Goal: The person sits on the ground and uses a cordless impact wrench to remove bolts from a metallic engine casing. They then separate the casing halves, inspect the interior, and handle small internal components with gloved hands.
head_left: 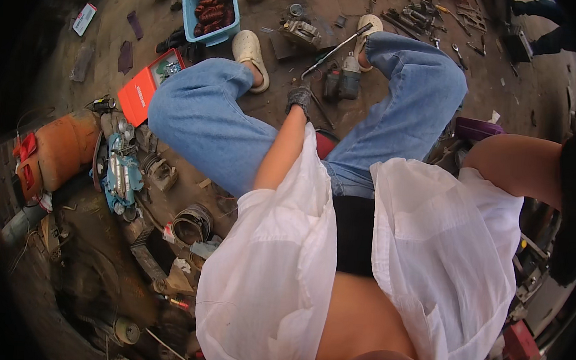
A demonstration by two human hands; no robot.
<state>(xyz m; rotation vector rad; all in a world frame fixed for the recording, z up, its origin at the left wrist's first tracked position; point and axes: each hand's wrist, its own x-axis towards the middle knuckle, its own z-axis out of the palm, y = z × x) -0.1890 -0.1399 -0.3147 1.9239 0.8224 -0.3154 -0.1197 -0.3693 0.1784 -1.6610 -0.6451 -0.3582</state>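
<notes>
My left hand [299, 99], in a grey work glove, is low between my knees with its fingers curled in. What it holds, if anything, is hidden. Just beyond it lies a long metal bar tool [335, 53] with a dark grip, its near end close to the glove. A thin dark rod [321, 109] lies right beside the hand. To the right stands a grey and black power tool [348, 79]. My right arm reaches to the right rim, where my right hand [573, 204] is only a dark shape with no fingers distinguishable.
A blue basin [189, 6] of reddish-brown pieces and an open red case [135, 98] stand ahead left. A metal machine part [299, 33] sits between my feet. Scattered hand tools [413, 17] lie ahead right. An orange gas cylinder [66, 146] lies left. Another person's dark legs [552, 39] show far right.
</notes>
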